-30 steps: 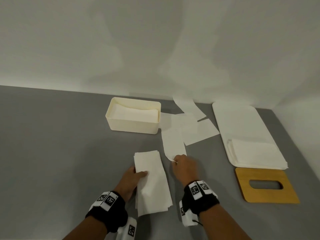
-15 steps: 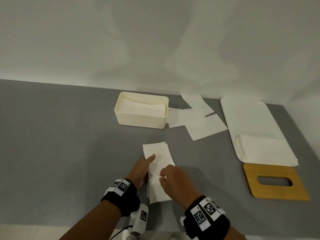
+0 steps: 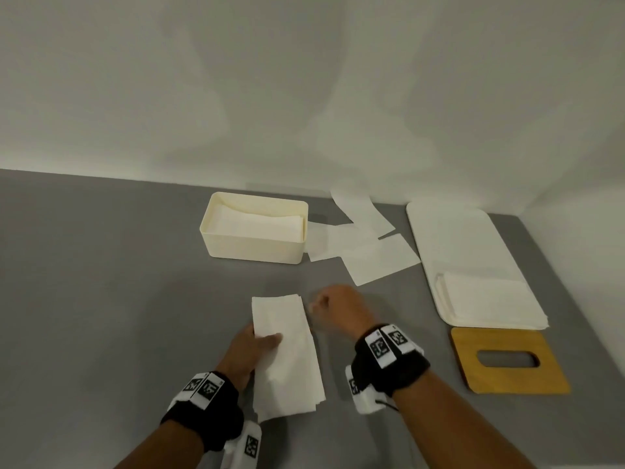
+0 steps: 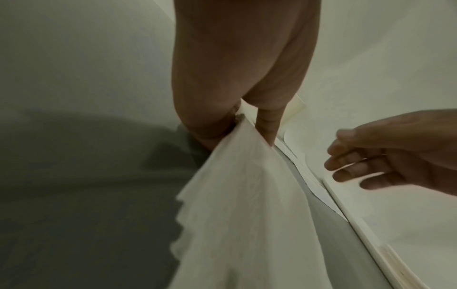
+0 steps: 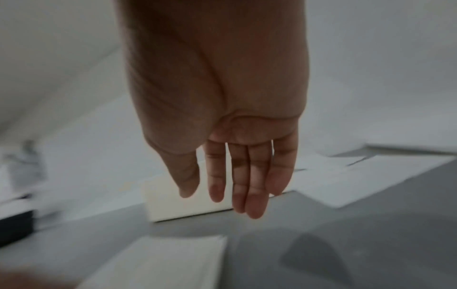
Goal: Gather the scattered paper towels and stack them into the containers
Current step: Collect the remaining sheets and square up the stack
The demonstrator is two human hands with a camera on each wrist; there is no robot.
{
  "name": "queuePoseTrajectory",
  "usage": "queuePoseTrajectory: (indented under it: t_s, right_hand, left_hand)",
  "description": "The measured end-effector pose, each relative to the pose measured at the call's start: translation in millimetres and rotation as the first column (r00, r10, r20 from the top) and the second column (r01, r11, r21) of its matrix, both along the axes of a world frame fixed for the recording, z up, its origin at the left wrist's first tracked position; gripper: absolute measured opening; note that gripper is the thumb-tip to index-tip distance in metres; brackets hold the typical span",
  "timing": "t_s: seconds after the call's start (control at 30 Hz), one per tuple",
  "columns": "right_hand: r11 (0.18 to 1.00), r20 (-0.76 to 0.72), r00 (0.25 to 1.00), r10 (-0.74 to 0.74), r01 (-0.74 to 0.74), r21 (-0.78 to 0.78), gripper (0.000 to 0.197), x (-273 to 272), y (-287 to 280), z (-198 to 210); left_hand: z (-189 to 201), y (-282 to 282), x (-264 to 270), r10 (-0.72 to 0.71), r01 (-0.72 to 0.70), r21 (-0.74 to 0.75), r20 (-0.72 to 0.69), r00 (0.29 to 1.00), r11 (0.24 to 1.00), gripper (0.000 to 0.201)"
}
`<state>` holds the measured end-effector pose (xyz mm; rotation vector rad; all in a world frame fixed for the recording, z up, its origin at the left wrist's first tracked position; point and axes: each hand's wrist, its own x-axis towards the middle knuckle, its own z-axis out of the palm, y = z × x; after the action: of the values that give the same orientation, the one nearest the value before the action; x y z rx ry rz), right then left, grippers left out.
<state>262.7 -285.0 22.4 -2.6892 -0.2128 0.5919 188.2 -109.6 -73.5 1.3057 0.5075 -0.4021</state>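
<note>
A small stack of white paper towels [image 3: 287, 353] lies on the grey table in front of me. My left hand [image 3: 252, 346] pinches its left edge, thumb on top; in the left wrist view the towels [image 4: 247, 205] hang from that pinch. My right hand [image 3: 338, 309] hovers just right of the stack, fingers straight and empty, as the right wrist view [image 5: 237, 176] shows. Loose towels [image 3: 372, 252] lie scattered beyond. A cream box [image 3: 253, 247] with towels inside stands at the back. A flat white tray [image 3: 449, 231] on the right carries a towel pile [image 3: 490, 299].
A wooden lid [image 3: 507, 362] with an oval slot lies at the right, in front of the tray. White walls close off the back and right side of the table. Bare grey tabletop stretches to the left.
The right hand laid a loose towel on the stack, let go and moved off to the stack's right. The left hand kept hold of the stack.
</note>
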Motion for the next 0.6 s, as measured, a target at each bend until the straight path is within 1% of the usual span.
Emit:
queuePoseTrajectory:
  t_s: [0.13, 0.2, 0.27, 0.37, 0.43, 0.5, 0.6]
  right_hand:
    - [0.990, 0.045, 0.998, -0.038, 0.043, -0.131, 0.022, 77.9, -0.9, -15.7]
    - [0.982, 0.039, 0.999, -0.038, 0.045, -0.185, 0.019, 104.6, 1.0, -26.2]
    - [0.978, 0.038, 0.998, -0.040, 0.047, -0.202, 0.027, 121.8, 4.2, -36.6]
    - [0.980, 0.056, 0.998, -0.029, 0.039, -0.193, 0.045, 134.8, 12.3, -54.5]
    - [0.969, 0.110, 0.994, 0.009, 0.019, -0.244, 0.048, 138.0, 18.1, -66.6]
    - [0.954, 0.172, 0.985, 0.032, 0.021, -0.298, 0.046, 138.7, 21.5, -74.7]
    - [0.946, 0.232, 0.972, 0.043, 0.035, -0.322, 0.030, 137.1, 20.4, -82.2]
  left_hand:
    - [4.9, 3.5, -2.1, 0.022, -0.022, 0.047, 0.002, 1.000, 0.999, 0.030]
    - [6.8, 5.1, -3.9, 0.014, -0.014, 0.050, 0.008, 1.000, 0.999, 0.033]
    - [6.6, 7.0, -5.1, -0.001, 0.000, 0.046, 0.007, 1.000, 0.999, 0.043]
    - [4.5, 8.3, -4.8, -0.007, 0.006, 0.051, 0.000, 1.000, 0.999, 0.049]
    - [5.3, 6.7, -4.0, -0.016, 0.016, 0.041, 0.000, 1.000, 0.999, 0.049]
    - [9.2, 4.9, -2.5, -0.035, 0.035, 0.025, -0.005, 0.999, 0.999, 0.045]
    - [15.3, 3.0, 1.1, -0.063, 0.062, -0.021, -0.047, 0.997, 0.998, 0.034]
